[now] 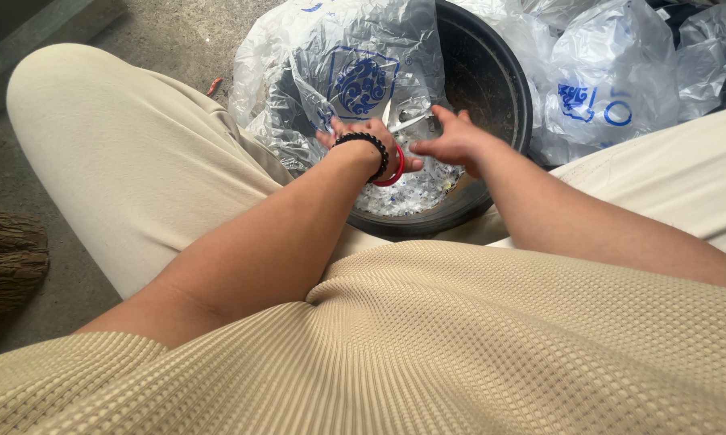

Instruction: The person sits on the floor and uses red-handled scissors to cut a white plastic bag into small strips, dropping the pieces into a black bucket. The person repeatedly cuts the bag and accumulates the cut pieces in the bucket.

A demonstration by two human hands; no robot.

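Clear plastic shreds (pixel 411 189) in blk basin (pixel 492 72)

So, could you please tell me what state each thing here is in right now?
Left hand: gripping the clear bag, fingers curled.
Right hand: fingers spread, touching the plastic.
Clear bag: crumpled, draped over the basin's rim.
Black basin: upright, holding shredded plastic bits.
Bags behind: crumpled, piled against the basin.

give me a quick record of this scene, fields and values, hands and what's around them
left hand: over the basin, gripping a strip of clear plastic
right hand: fingers spread, beside the left hand, grip unclear
bracelets: black beaded one and red one on the left wrist
basin: black, round, on the ground between the knees
contents: cut plastic scraps
plastic bags: clear with blue print, draped over the basin's left rim; more at right
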